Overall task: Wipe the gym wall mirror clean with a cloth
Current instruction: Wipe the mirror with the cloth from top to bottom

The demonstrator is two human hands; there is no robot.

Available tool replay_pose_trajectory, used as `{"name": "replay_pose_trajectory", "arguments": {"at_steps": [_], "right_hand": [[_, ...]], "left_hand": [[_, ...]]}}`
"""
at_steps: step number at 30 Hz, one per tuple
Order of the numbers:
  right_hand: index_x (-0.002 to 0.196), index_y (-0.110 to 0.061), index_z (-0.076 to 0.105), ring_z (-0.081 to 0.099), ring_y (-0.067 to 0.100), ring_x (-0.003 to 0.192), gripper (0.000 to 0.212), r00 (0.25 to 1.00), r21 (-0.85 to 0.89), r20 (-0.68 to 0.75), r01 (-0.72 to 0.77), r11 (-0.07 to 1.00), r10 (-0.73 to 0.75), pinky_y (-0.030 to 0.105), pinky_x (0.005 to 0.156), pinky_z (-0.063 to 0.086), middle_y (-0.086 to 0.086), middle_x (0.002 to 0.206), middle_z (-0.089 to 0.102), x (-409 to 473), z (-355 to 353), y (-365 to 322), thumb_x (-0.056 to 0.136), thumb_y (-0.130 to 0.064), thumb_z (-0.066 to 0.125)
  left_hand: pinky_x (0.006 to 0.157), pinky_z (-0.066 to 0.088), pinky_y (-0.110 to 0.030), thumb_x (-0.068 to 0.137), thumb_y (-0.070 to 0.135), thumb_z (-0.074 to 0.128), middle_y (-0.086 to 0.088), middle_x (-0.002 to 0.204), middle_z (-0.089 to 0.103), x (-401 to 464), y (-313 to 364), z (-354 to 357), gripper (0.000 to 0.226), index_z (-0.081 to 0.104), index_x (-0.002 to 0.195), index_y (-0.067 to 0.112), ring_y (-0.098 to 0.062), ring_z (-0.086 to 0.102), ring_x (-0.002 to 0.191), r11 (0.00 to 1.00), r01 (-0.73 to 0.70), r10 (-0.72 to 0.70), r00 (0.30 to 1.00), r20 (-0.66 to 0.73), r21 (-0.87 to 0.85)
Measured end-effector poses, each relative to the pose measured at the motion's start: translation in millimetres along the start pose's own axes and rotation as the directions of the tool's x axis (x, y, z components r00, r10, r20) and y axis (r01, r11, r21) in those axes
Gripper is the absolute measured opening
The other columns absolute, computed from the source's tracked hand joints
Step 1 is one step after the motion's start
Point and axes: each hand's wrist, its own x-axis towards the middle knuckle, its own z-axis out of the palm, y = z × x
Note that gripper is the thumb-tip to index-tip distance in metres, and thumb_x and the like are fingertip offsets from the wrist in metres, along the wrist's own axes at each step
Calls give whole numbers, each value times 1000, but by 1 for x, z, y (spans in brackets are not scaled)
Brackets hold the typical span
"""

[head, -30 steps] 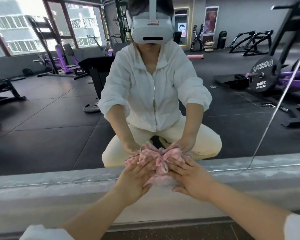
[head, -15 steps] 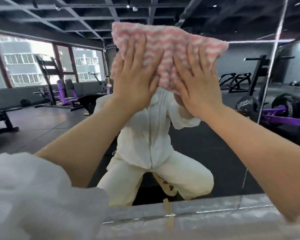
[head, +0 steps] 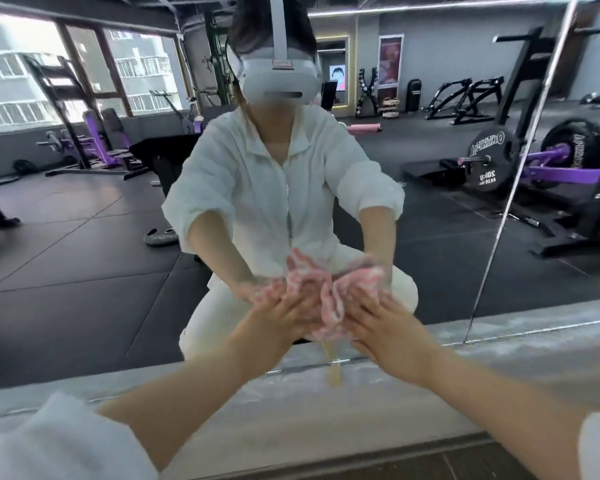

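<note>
A pink-and-white striped cloth (head: 331, 308) is bunched up against the lower part of the wall mirror (head: 84, 254), just above its bottom edge. My left hand (head: 279, 315) presses the cloth's left side with fingers spread and fairly straight. My right hand (head: 378, 322) presses its right side the same way. The image is motion-blurred around the hands. The glass reflects me crouching in white clothes with a headset, and the cloth's reflection meets the real cloth.
A pale ledge (head: 499, 341) runs along the foot of the mirror, with a yellowish streak (head: 335, 372) below the cloth. A vertical mirror seam (head: 520, 168) stands to the right. Reflected gym machines, weight plates and windows fill the glass.
Both hands swept the cloth from high on the mirror down to its bottom edge. The cloth went from spread flat to bunched. My view dropped with them.
</note>
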Motion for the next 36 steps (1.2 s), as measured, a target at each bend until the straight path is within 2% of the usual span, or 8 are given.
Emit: {"name": "replay_pose_trajectory", "arguments": {"at_steps": [8, 13, 17, 19, 24, 28, 31, 36], "right_hand": [[128, -19, 61, 37, 28, 130, 59, 975, 79, 209, 52, 996, -68, 46, 102, 29, 3, 132, 60, -26, 18, -31, 84, -44, 30], [137, -9, 26, 32, 46, 136, 54, 993, 28, 65, -100, 995, 98, 61, 101, 36, 23, 143, 42, 25, -30, 40, 87, -27, 25], [137, 8, 32, 26, 46, 134, 57, 872, 21, -329, -378, 926, 364, 59, 104, 38, 33, 138, 42, 95, -125, 117, 87, -20, 28], [139, 9, 37, 22, 42, 137, 59, 758, 49, -469, -490, 871, 453, 54, 103, 40, 32, 142, 38, 120, -171, 146, 89, -23, 34], [143, 9, 30, 20, 42, 139, 62, 732, 115, -468, -505, 856, 495, 48, 116, 17, 30, 147, 34, 131, -183, 162, 91, -24, 29], [147, 8, 18, 19, 45, 142, 64, 826, 28, -280, -503, 864, 490, 57, 113, 24, 28, 152, 25, 86, -116, 124, 94, -28, 17], [144, 10, 15, 22, 50, 137, 63, 900, -32, -88, -431, 902, 427, 60, 109, 29, 30, 145, 30, 37, -62, 82, 87, -16, 22], [114, -13, 69, 36, 43, 129, 47, 942, 6, 226, -257, 966, 249, 56, 101, 38, 17, 122, 62, -41, 6, 5, 80, -23, 39]], "left_hand": [[112, 7, -42, 46, 40, 83, -1, 133, 57, -18, 45, 23, 72, 69, 116, 28, -25, 37, 126, 999, -49, 52, 979, 197, -23], [107, 19, -43, 82, 40, 35, -10, 137, 53, 28, -24, -26, 55, 62, 126, 21, -30, 32, 131, 991, 132, -130, 981, -147, 4], [114, 4, -44, 101, 48, 12, -17, 157, 7, 106, -112, -96, 57, 7, 153, 23, -35, 3, 144, 931, 364, -320, 844, -431, 21], [116, 3, -46, 100, 47, 19, -21, 156, 14, 140, -148, -139, 56, 18, 151, 23, -38, 11, 143, 891, 453, -416, 774, -478, -42], [114, 7, -49, 93, 37, 35, -22, 154, 22, 170, -154, -164, 56, 35, 147, 21, -43, 18, 142, 863, 487, -483, 717, -504, -134], [113, 13, -51, 95, 33, 37, -21, 152, 29, 142, -104, -113, 54, 31, 146, 17, -40, 20, 140, 934, 353, -332, 806, -490, -52], [103, 22, -50, 73, 29, 66, -15, 147, 39, 112, -55, -74, 70, 47, 139, 16, -35, 25, 135, 969, 246, -222, 900, -376, 16], [104, 22, -49, 65, 33, 64, -5, 146, 43, 49, 29, -9, 65, 59, 130, 23, -35, 36, 130, 997, -22, 24, 1000, -20, 67]]}}
